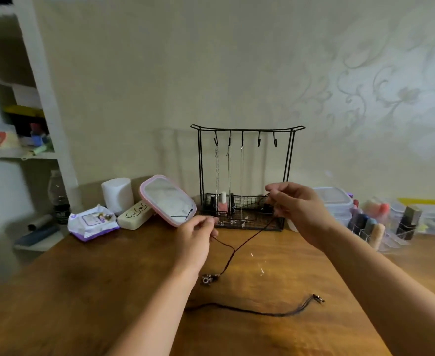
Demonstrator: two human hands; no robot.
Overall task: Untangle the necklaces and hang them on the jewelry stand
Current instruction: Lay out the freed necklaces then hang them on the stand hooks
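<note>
I see a desk [88,291] of smooth brown wood with a soft sheen. The stand [247,129] is thin black wire, matt. The cord [252,312] looks dark and matt; the boxes [336,199] are clear glossy plastic.

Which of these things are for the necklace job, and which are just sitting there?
For the job: dark cord necklace held up by left hand and right hand; second cord necklace on the table; jewelry stand.

Just sitting there: pink mirror, wipes pack, nail polish bottle, plastic boxes.
</note>
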